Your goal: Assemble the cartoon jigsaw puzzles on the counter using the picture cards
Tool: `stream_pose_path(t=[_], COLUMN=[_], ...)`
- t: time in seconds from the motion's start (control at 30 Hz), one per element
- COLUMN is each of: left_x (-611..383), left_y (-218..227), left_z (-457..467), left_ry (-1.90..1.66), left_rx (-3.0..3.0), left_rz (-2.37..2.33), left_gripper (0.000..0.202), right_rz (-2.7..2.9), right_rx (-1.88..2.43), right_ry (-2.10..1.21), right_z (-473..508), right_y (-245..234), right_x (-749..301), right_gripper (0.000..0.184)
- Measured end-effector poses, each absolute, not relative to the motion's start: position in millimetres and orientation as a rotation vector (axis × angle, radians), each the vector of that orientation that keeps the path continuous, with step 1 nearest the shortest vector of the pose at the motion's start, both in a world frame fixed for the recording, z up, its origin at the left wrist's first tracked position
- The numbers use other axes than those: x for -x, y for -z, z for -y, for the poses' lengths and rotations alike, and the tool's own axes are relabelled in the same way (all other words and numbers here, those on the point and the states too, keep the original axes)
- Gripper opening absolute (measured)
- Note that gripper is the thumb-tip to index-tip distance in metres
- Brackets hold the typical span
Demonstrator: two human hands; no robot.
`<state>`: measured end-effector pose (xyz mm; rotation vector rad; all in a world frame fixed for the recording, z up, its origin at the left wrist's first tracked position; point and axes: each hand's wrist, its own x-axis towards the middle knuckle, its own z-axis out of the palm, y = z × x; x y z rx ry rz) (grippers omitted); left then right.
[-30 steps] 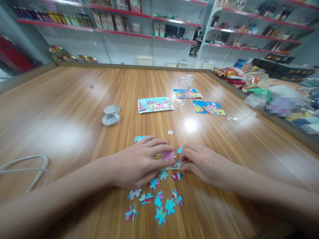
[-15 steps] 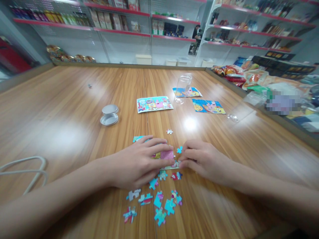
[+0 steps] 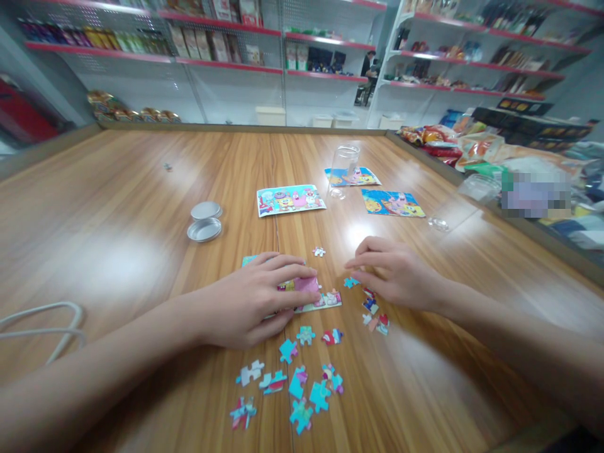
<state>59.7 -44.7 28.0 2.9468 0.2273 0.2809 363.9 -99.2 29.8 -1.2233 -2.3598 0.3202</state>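
My left hand lies flat with its fingers stretched over a partly joined jigsaw puzzle, covering much of it. Pink, yellow and light blue parts show around the fingers. To the right, my right hand is just above the table, thumb and fingers apart, with nothing visible between them. Beneath its fingertips is a blue puzzle piece. Close below that hand are a dark blue and red piece and a white and red piece. A whitish piece sits beyond the puzzle.
Several loose pieces are scattered nearest me. Farther back are a picture card, two blue picture sheets, a clear cylinder, another clear container and two round metal lids. A white cable lies at left.
My right hand has moved right and away from the puzzle's edge, and its fingers have parted. Pieces it had covered now show. My left hand remains on the puzzle, shifted slightly left.
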Motion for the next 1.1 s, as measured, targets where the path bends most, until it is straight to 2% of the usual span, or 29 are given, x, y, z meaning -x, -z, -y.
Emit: stream_pose_path(t=[0.1, 0.23, 0.4, 0.63, 0.73, 0.87, 1.0, 1.1], left_x=[-57.9, -55.6, -55.0, -55.8, -52.9, -45.3, -40.0, -39.8], left_y=[-25.3, -22.2, -20.0, -20.0, -22.2, -18.0, -7.0, -2.3], left_z=[40.6, 35.9, 33.7, 35.0, 33.7, 22.9, 8.6, 4.8], left_ry=[-0.275, -0.286, -0.317, -0.387, -0.481, -0.867, -0.793, -0.704], left_rx=[-2.967, -2.992, -2.987, -2.956, -2.897, -2.788, -2.821, -2.820], left_rz=[-0.259, -0.309, -0.329, -0.362, -0.367, -0.623, -0.781, -0.800], left_gripper=[0.049, 0.050, 0.050, 0.052, 0.048, 0.039, 0.030, 0.033], right_rz=[2.219, 2.311, 2.326, 2.307, 2.327, 2.331, 2.331, 2.366], right_rx=[1.280, 1.166, 0.987, 0.958, 0.974, 0.960, 0.921, 0.883], right_ry=[-0.356, -0.484, -0.604, -0.623, -0.518, -0.423, -0.438, -0.442], right_z=[71.5, 35.6, 21.5, 23.4, 24.0, 23.3, 21.5, 22.0], right_y=[-19.3, -11.7, -9.1, -4.7, -3.1, -0.6, 0.6, 0.1], right_x=[-356.7, -346.7, -343.1, -344.8, -344.5, -344.6, -343.0, -339.3], right_gripper=[0.024, 0.033, 0.016, 0.007, 0.007, 0.013, 0.014, 0.016])
